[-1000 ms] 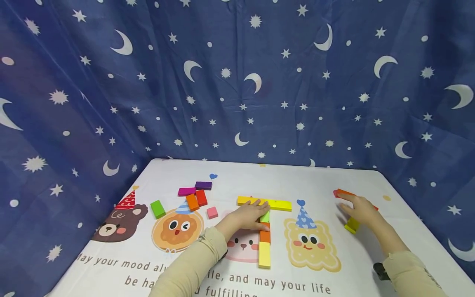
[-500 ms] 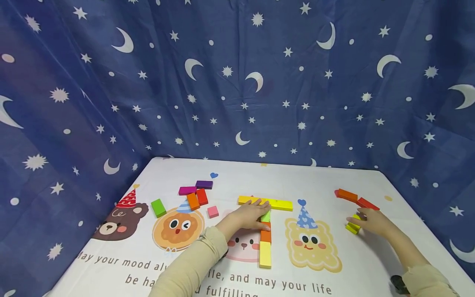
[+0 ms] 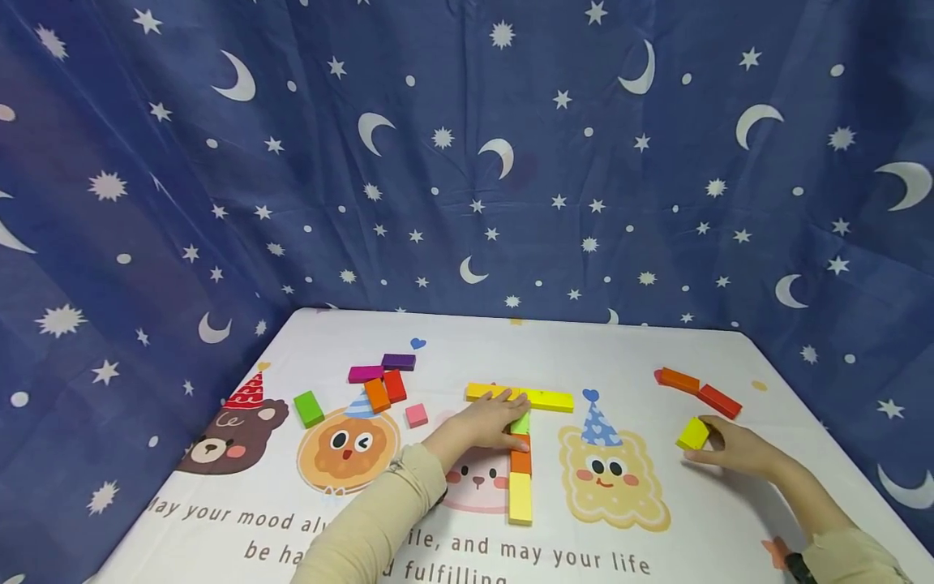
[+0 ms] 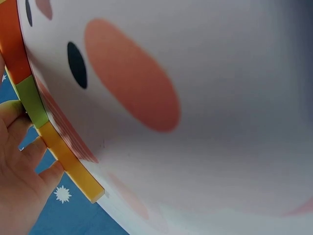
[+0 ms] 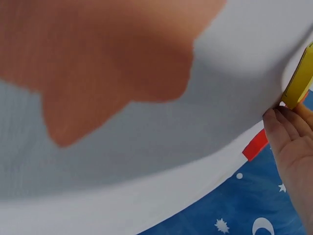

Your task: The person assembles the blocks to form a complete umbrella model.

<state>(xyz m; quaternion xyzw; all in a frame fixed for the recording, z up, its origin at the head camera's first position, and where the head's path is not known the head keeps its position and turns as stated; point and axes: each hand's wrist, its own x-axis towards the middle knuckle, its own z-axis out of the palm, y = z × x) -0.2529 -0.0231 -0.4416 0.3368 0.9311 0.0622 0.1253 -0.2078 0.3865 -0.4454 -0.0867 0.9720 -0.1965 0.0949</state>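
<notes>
Between thumb and fingertips my right hand [image 3: 744, 448] pinches a yellow block [image 3: 691, 434] at the table's right side. Its broad face shows in the head view, while the right wrist view has fingertips at the lower end of the yellow block [image 5: 298, 78]. My left hand [image 3: 477, 426] rests with spread fingers on a T of blocks. The T's crossbar is yellow [image 3: 550, 401]; below it run a light green block [image 3: 521, 424], an orange block [image 3: 521, 461] and a pale yellow block [image 3: 520, 499]. In the left wrist view, fingertips touch the green block [image 4: 32, 101] and the yellow crossbar [image 4: 73, 166].
Beyond my right hand lie an orange block [image 3: 679, 381] and a red block [image 3: 720, 401]. At left are magenta [image 3: 366, 374], purple [image 3: 398, 362], orange [image 3: 376, 395], red [image 3: 395, 386], pink [image 3: 417, 415] and green [image 3: 309, 409] blocks. A starry curtain [image 3: 467, 203] stands behind the table.
My right hand has moved from over the orange and red blocks toward me to the yellow block and grips it; the block has turned. My left hand stays on the T.
</notes>
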